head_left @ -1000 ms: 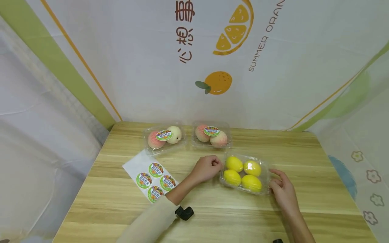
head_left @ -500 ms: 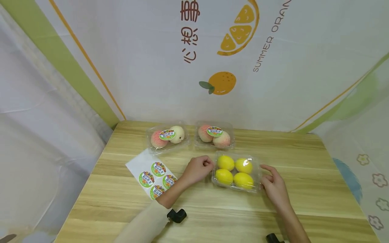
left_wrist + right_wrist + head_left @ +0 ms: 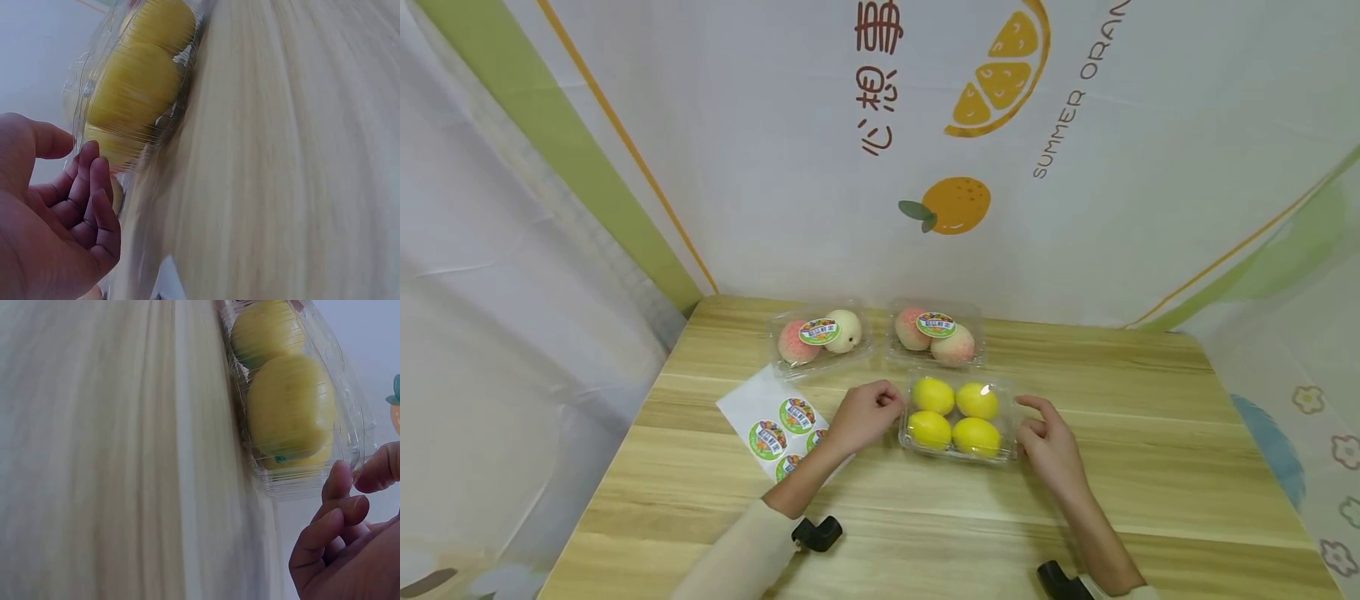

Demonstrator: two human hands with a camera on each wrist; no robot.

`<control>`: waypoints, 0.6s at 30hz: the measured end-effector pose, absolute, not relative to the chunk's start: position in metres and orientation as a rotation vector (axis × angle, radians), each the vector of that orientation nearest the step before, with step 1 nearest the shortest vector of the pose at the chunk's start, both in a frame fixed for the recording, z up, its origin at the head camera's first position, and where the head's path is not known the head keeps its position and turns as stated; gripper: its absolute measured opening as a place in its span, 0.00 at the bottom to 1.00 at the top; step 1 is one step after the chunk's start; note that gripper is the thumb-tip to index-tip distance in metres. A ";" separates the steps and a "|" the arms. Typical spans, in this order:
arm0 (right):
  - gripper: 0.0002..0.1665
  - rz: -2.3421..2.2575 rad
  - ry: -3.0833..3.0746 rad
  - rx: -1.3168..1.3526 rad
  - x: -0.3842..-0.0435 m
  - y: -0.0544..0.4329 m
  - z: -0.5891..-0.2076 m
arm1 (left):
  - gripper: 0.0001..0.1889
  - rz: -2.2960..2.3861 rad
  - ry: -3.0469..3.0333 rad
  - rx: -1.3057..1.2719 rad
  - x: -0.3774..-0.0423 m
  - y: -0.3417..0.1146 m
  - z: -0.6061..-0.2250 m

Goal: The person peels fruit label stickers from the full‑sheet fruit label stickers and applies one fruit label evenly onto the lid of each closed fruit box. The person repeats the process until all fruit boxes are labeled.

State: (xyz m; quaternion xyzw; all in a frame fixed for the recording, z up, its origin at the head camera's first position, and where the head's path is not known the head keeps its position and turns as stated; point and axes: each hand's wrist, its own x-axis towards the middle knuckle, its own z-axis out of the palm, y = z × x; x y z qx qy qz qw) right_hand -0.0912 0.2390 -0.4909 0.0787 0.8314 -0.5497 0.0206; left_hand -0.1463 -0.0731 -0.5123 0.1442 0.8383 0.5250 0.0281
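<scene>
A clear plastic clamshell box (image 3: 957,456) stands on the wooden table, its lid down over several yellow lemons (image 3: 977,437). On its left side, my left hand (image 3: 867,417) pinches the rim between thumb and index finger; the left wrist view shows the other fingers curled below the edge. At the opposite end, the thumb and index finger of my right hand (image 3: 1051,450) pinch the rim, as the right wrist view shows. No sticker is visible on this lid. To the left lies a white sheet (image 3: 748,392) of round fruit stickers (image 3: 767,439), partly covered by my left forearm.
Behind the lemons, two clear boxes hold peach-like fruit, a left box (image 3: 820,337) and a right box (image 3: 936,333). Each has a round sticker on its lid. A printed white cloth (image 3: 790,167) hangs along the table's back edge. Wood surface (image 3: 1120,417) extends to the right.
Both hands have moved left together with the lemon box, bringing it nearer the sticker sheet and in front of the right peach box. The head view has shifted slightly.
</scene>
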 end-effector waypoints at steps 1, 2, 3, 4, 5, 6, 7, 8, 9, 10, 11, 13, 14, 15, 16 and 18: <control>0.32 -1.708 2.576 0.238 -0.092 0.237 -0.491 | 0.10 1.625 2.581 0.429 -0.144 -0.075 -0.508; 0.32 -1.710 2.573 0.230 -0.093 0.235 -0.492 | 0.11 1.628 2.590 0.445 -0.145 -0.078 -0.513; 0.32 -1.714 2.569 0.222 -0.093 0.233 -0.492 | 0.11 1.630 2.588 0.437 -0.144 -0.080 -0.511; 0.32 -1.718 2.566 0.214 -0.094 0.232 -0.492 | 0.10 1.633 2.567 0.402 -0.141 -0.081 -0.505; 0.33 -1.724 2.563 0.208 -0.095 0.230 -0.492 | 0.10 1.632 2.568 0.398 -0.141 -0.084 -0.505; 0.33 -1.732 2.559 0.202 -0.096 0.228 -0.492 | 0.11 1.642 2.579 0.426 -0.143 -0.086 -0.514; 0.33 -1.739 2.555 0.196 -0.097 0.226 -0.492 | 0.10 1.644 2.589 0.440 -0.145 -0.089 -0.521; 0.33 -1.741 2.554 0.188 -0.097 0.225 -0.492 | 0.10 1.648 2.591 0.439 -0.146 -0.091 -0.524; 0.33 -1.742 2.555 0.181 -0.098 0.223 -0.492 | 0.10 1.651 2.578 0.411 -0.145 -0.093 -0.521; 0.33 -1.742 2.556 0.174 -0.099 0.222 -0.493 | 0.10 1.653 2.589 0.417 -0.147 -0.095 -0.527; 0.33 -1.739 2.556 0.166 -0.100 0.220 -0.493 | 0.10 1.651 2.602 0.423 -0.148 -0.097 -0.531; 0.33 -1.730 2.561 0.153 -0.101 0.218 -0.494 | 0.09 1.654 2.594 0.378 -0.146 -0.100 -0.526; 0.33 -1.723 2.564 0.145 -0.102 0.217 -0.494 | 0.09 1.655 2.586 0.352 -0.143 -0.101 -0.519; 0.33 -1.719 2.566 0.141 -0.102 0.216 -0.494 | 0.10 1.659 2.597 0.372 -0.143 -0.104 -0.523; 0.33 -1.713 2.568 0.135 -0.103 0.214 -0.495 | 0.10 1.656 2.596 0.356 -0.141 -0.104 -0.519; 0.33 -1.709 2.569 0.125 -0.103 0.212 -0.495 | 0.10 1.640 2.581 0.293 -0.135 -0.105 -0.505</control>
